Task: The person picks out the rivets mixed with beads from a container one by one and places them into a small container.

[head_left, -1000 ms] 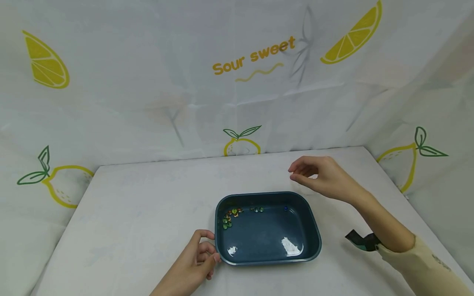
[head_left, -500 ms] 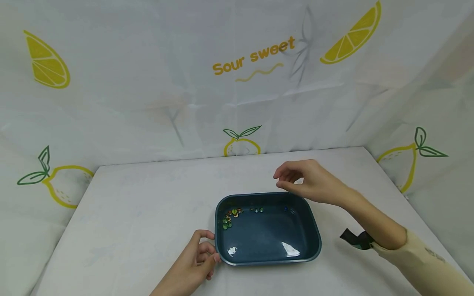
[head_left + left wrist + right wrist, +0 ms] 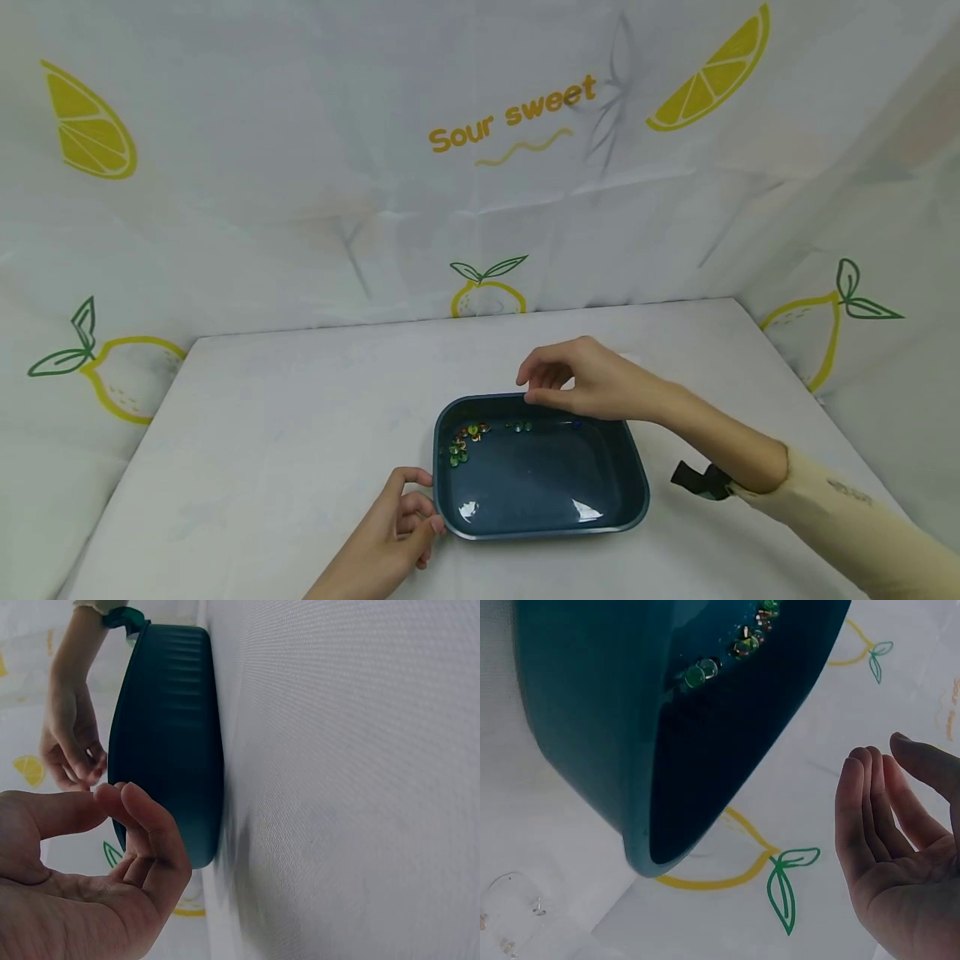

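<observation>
Backdrop (image 3: 337,125): white cloth printed with lemons, standing beyond and beside the table.
Tabletop (image 3: 285,417): white; the tray sits flat on it, a little right of centre.
Teal tray (image 3: 525,483): a deep, round-cornered rectangle, glossy inside. Likely light and stiff, so a nudge could slide it; best steadied by the lipped rim, thumb on one face of the wall and fingers on the other.
Right hand (image 3: 581,379): over the tray's far rim, fingers loosely bent, a gap between thumb and fingertips, nothing visible in it.
Left hand (image 3: 401,525): at the tray's near left corner, fingers bent, tips against the wall; whether they pinch the rim or merely lean on it is hard to tell.
Clear round dish (image 3: 511,900): on the table, apart from the tray, a few small pieces inside; probably featherlight and easily tipped, so hold it low.
Green and amber beads (image 3: 473,432): in the tray, gathered along its left wall and far left corner. Hard and slick by the look, apt to skid; pinch one across its edge from above.
Pale green beads (image 3: 522,427): by the far wall, clear of that cluster, so simpler to pick singly.
Blue bead (image 3: 577,425): alone towards the far right corner, dark against the floor.
</observation>
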A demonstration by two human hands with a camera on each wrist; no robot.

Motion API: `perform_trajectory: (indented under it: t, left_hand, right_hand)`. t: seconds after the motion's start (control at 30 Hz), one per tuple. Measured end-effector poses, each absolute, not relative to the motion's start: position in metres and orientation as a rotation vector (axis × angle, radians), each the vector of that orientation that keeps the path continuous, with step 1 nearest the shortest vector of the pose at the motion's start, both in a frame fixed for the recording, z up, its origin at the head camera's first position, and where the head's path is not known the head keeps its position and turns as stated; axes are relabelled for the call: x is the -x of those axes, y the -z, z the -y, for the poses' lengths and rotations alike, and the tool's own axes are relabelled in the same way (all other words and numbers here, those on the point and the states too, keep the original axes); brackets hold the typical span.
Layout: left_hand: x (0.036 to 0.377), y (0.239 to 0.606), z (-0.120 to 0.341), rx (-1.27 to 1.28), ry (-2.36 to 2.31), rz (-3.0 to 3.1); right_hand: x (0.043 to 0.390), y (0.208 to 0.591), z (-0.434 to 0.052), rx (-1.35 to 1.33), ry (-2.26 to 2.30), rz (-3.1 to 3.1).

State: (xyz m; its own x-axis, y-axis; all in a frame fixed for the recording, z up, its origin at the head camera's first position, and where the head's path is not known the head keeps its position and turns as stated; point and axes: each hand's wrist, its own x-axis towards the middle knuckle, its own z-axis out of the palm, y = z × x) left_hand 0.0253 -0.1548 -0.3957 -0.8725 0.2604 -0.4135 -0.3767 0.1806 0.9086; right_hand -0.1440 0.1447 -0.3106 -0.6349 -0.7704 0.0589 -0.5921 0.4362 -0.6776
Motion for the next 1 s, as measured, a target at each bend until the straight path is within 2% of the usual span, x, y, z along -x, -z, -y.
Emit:
perform_trajectory:
  t: [0.53,1.0]
  left_hand:
    - [-0.025,0.395,0.156,0.087,-1.722,-1.989]
    - [-0.025,0.396,0.157,0.026,-1.719,-1.999]
  right_hand:
    - [0.142,0.313,-0.107,1.271,0.899,-2.317]
    - [0.139,0.331,-0.085,1.228,0.945,-2.174]
